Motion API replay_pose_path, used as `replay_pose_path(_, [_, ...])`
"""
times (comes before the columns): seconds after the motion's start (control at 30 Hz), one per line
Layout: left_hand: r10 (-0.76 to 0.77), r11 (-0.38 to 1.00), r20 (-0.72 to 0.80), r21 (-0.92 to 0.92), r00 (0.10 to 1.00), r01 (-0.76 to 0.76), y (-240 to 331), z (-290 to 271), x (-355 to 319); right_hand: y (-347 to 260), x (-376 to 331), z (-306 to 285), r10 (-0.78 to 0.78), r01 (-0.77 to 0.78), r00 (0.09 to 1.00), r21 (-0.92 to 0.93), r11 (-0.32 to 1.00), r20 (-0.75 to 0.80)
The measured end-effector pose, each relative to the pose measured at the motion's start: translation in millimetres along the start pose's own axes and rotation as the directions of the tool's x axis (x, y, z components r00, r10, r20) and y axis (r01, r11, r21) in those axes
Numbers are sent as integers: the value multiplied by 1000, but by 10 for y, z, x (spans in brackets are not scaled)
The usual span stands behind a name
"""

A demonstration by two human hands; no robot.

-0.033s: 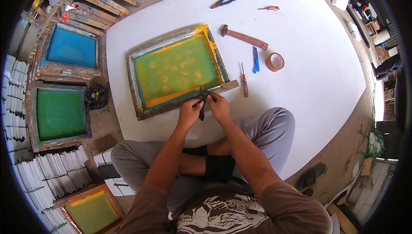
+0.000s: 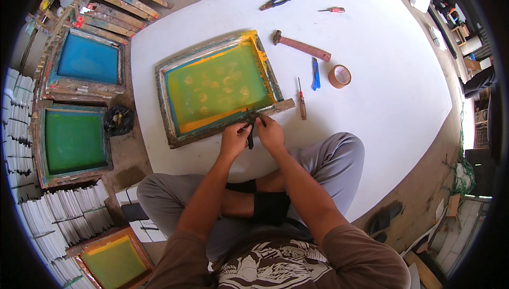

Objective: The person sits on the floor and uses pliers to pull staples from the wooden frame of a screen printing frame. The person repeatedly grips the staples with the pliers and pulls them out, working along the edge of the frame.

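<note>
Left hand: the left hand [image 2: 235, 139] was closed on a dark tool [image 2: 250, 130], pressing it at the near rail of the screen frame [image 2: 165, 106].
Right hand: the right hand [image 2: 271, 133] was curled shut on the same dark tool, touching the left hand.
Screen frame: a wooden frame lay flat on the white board [image 2: 392, 77], tilted, its near right corner jutting out; it held a yellow-green mesh [image 2: 217, 90] with pale round blotches and orange-yellow borders.
Tools on the board: a screwdriver [image 2: 301, 99] lay just beside the frame's corner; a blue cutter [image 2: 315, 73], a roll of brown tape [image 2: 340, 76] and a hammer [image 2: 302, 47] lay near it; pliers [image 2: 274, 2] and a small red screwdriver [image 2: 332, 9] lay well apart at the far edge.
Frames on the floor: a blue-mesh frame [image 2: 87, 61] and a green-mesh frame [image 2: 71, 141] lay to the left, a black bag [image 2: 117, 120] between them and the board; a yellow-mesh frame [image 2: 114, 261] lay nearer.
Stacks: white stacked sheets [image 2: 66, 212] lined the left side.
</note>
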State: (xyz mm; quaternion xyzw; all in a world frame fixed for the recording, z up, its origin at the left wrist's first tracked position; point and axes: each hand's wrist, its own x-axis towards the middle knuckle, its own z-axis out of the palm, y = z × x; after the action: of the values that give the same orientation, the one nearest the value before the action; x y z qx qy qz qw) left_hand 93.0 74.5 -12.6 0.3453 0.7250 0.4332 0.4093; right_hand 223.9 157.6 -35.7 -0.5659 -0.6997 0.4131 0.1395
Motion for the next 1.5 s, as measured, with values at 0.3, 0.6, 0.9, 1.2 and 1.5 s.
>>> replay_pose_path(0.3, [-322, 836, 76, -445, 944, 322, 29, -29, -20, -416, -189, -235, 33, -13, 989, -137, 990, 144])
replay_pose_path(0.6, [335, 823, -303, 556, 892, -121, 68, -303, 10, -277, -218, -59, -6, 8, 1000, -209, 978, 13])
replay_pose_path(0.9, [275, 479, -57, 873, 960, -85, 35, -387, 13, -420, -262, 16, 73, -63, 997, -362, 930, 14])
replay_pose_path(1.2, [271, 441, -56, 895, 961, -72, -29, -384, 86, -296, -142, -103, 71, -22, 989, -340, 940, 132])
replay_pose_path(1.5, [236, 410, -66, 912, 970, -38, -39, -368, 112, -296, -119, -176, 64, -18, 988, -301, 953, 142])
